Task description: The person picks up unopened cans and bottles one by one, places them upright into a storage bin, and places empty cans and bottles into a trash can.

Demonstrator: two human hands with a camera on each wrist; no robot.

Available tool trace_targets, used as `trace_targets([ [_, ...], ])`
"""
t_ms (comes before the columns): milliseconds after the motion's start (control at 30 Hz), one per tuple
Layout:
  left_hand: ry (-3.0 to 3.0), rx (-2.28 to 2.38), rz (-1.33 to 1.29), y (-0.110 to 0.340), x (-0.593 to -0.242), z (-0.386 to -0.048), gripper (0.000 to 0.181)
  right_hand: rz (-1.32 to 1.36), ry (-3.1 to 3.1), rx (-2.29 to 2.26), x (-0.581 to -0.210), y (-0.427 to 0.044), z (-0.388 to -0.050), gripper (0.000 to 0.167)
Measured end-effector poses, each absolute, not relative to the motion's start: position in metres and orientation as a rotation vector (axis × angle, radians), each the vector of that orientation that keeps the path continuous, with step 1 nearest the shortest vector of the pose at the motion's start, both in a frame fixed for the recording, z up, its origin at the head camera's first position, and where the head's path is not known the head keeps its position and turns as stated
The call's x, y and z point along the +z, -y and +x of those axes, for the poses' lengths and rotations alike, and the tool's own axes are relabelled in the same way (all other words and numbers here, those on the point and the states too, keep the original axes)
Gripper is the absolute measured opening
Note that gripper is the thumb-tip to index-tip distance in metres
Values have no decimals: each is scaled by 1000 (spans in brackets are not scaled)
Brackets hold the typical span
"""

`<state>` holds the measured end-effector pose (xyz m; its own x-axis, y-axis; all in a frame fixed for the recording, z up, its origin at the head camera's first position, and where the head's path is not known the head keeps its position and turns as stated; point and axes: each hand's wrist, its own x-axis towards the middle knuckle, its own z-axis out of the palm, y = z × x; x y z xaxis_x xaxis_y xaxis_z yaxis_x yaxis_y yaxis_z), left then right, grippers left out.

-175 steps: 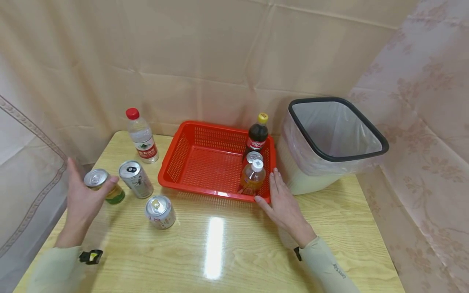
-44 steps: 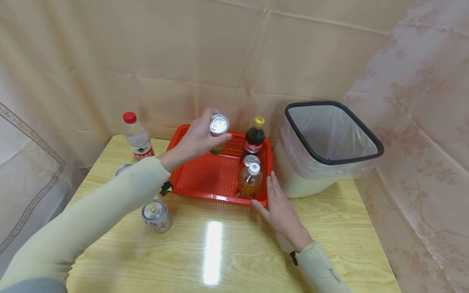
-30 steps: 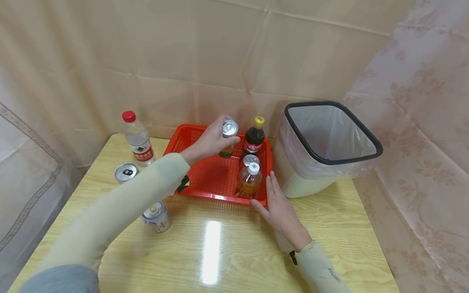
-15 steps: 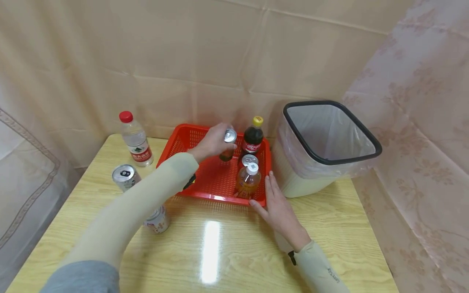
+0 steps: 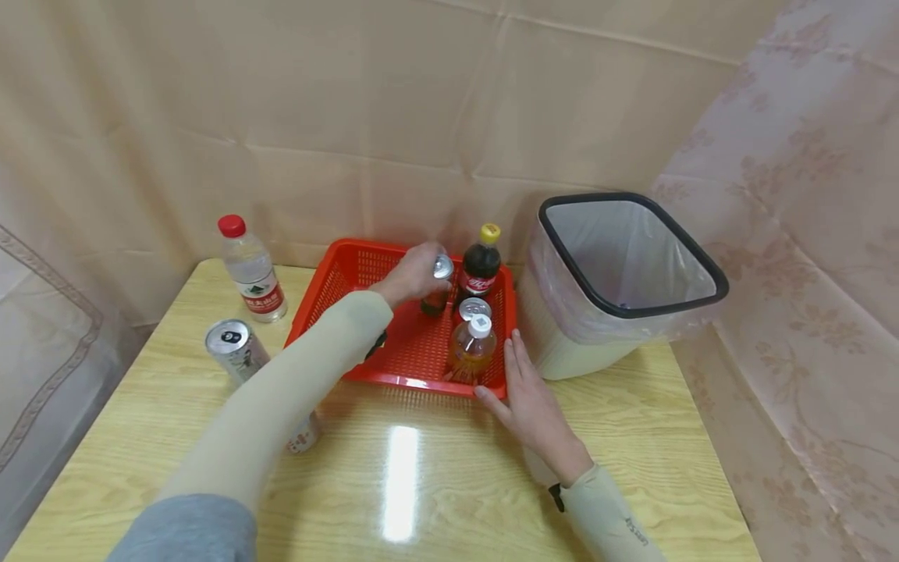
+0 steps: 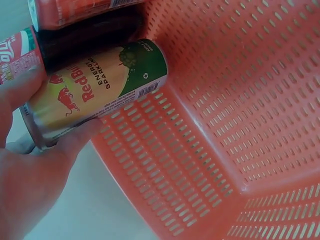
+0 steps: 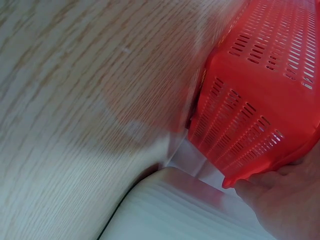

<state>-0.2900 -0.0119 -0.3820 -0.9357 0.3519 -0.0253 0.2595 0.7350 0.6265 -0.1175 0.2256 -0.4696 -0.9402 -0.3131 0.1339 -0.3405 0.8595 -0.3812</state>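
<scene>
In the head view my left hand (image 5: 413, 275) grips a can (image 5: 442, 267) inside the red basket (image 5: 393, 381), near its back wall. The left wrist view shows my left thumb and fingers around this yellow and green can (image 6: 95, 90), which stands beside the dark cola bottle (image 6: 90, 37). My right hand (image 5: 537, 414) rests with fairly straight fingers on the basket's right front corner; the right wrist view shows that hand (image 7: 285, 197) touching the rim. A cola bottle with a yellow cap (image 5: 480, 265), another can (image 5: 474, 308) and an amber drink bottle (image 5: 470, 350) stand along the basket's right side.
A water bottle with a red cap (image 5: 254, 273) and a silver can (image 5: 237, 350) stand on the table's left. Another can (image 5: 303, 439) is partly hidden by my left forearm. A lined bin with a black rim (image 5: 597, 343) stands right of the basket.
My left hand has carried the yellow and green can from the table's left into the basket and lowered it beside the cola bottle. My right hand has stayed at the basket's corner.
</scene>
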Motion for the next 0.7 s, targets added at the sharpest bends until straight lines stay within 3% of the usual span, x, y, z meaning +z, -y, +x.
trace_targets([
  [433, -2808, 825, 550, 5, -392, -291, 52, 559, 2922, 649, -469, -226, -110, 96],
  [700, -2771, 767, 474, 5, -389, -288, 72, 578, 2919, 648, -470, -228, -113, 96],
])
